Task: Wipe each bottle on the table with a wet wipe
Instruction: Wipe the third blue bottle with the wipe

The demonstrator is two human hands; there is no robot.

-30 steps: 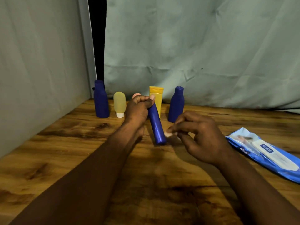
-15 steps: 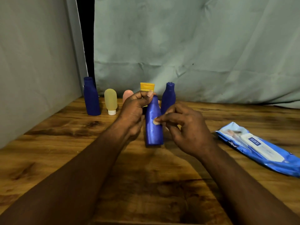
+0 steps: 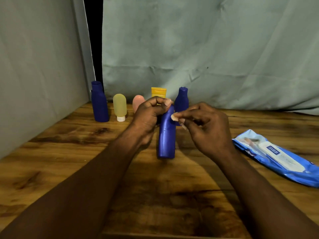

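Observation:
My left hand (image 3: 149, 116) grips the top of a shiny blue bottle (image 3: 166, 138), which hangs nearly upright above the wooden table (image 3: 69, 152). My right hand (image 3: 205, 125) pinches a small white wet wipe (image 3: 174, 117) against the bottle's upper right side. Behind them a row stands by the back curtain: a dark blue bottle (image 3: 99, 102), a pale yellow bottle (image 3: 119, 106) on its white cap, a pink bottle (image 3: 138, 101) partly hidden by my left hand, a yellow tube (image 3: 158, 92) and another dark blue bottle (image 3: 181, 99).
A blue pack of wet wipes (image 3: 279, 157) lies flat at the table's right side. Grey-green cloth hangs along the back and left of the table. The table's near edge runs just under my forearms.
The blue bottle has swung from tilted to nearly upright. My right hand moved the wipe up from the bottle's lower end to its upper part.

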